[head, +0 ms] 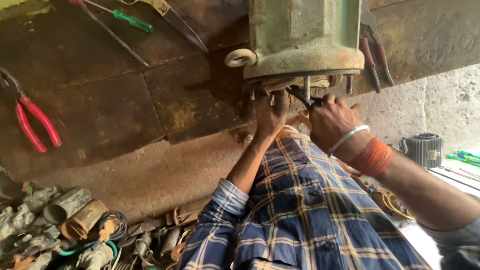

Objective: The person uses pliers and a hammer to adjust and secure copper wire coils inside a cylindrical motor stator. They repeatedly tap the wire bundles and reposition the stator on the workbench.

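Head view: green motor (305, 35) at far centre of surface (100, 110), wire coils (300, 82) at its near end. Left hand (270, 117) pressed against coils, grip unclear. Right hand (332, 120) clenched on dark tool (301, 97). Red pliers (32, 122) far left.

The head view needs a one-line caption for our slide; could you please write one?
Both hands, left and right, work at the winding wires of a green electric motor on a workbench, red pliers nearby.
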